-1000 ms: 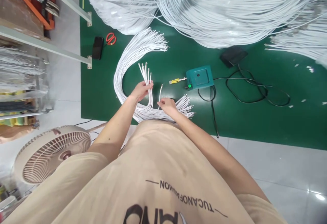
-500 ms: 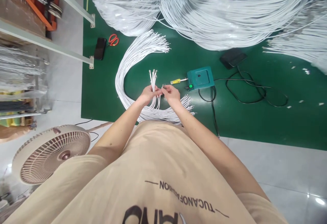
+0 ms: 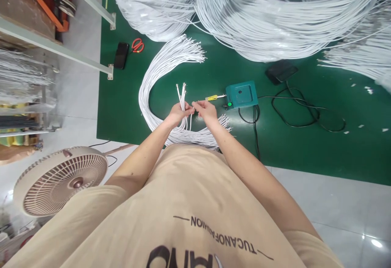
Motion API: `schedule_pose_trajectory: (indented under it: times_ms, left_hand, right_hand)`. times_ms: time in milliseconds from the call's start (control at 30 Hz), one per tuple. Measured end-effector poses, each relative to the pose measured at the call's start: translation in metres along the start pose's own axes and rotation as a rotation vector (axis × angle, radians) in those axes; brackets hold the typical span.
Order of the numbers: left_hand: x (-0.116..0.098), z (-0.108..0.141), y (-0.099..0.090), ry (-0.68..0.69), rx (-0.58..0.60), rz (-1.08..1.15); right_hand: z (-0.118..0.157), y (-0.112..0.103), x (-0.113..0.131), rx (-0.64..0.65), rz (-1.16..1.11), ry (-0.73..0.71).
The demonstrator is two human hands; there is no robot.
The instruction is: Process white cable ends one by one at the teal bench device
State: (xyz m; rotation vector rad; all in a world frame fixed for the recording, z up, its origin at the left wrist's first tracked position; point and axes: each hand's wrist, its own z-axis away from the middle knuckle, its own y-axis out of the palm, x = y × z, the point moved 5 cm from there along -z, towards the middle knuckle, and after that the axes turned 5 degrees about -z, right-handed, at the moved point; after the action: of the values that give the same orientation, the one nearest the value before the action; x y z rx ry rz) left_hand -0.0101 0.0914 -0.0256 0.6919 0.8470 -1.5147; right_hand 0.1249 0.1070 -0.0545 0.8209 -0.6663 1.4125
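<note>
My left hand (image 3: 179, 112) is closed round a few white cables (image 3: 182, 97), whose ends stick up above the fingers. Close beside it, my right hand (image 3: 204, 109) is pinched at the fingertips, touching a small cable end by my left fingers; the detail there is too small to make out. A curved bundle of white cables (image 3: 146, 84) lies round the hands on the green table. Just beyond my right hand, a yellow-handled tool (image 3: 211, 97) points at a teal device (image 3: 241, 95) with a green button.
Large heaps of white cable (image 3: 275, 23) cover the table's far side. A black phone (image 3: 121, 56) and red-handled scissors (image 3: 137, 45) lie at the left. A black adapter (image 3: 281, 71) and loose black cords are at the right. A fan (image 3: 76, 182) stands at the lower left.
The cable ends in my left hand have shifted closer together, one leaning left. My right fingers have moved slightly over the small cable end. The whole view has shifted a little.
</note>
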Motion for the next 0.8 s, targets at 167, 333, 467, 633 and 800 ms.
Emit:
schedule_pose_trajectory:
  times_ms: [167,333,467,633,800]
  left_hand:
    - [0.005,-0.004,0.001,0.018,-0.016,-0.057]
    - [0.002,-0.003,0.003,0.028,-0.008,-0.062]
    - [-0.001,-0.001,0.004,0.042,0.003,-0.070]
    - [-0.002,0.002,0.006,0.031,0.027,-0.083]
    - [-0.002,0.001,0.007,0.032,0.035,-0.105]
  right_hand:
    - [0.005,0.002,-0.005,-0.033,-0.112,0.034]
    - [0.008,0.002,-0.005,0.022,-0.431,0.099]
    - [0.012,0.005,-0.007,0.077,-0.541,0.180]
    - [0.012,0.001,0.004,0.118,-0.368,0.046]
    - [0.006,0.002,0.005,0.120,-0.212,-0.024]
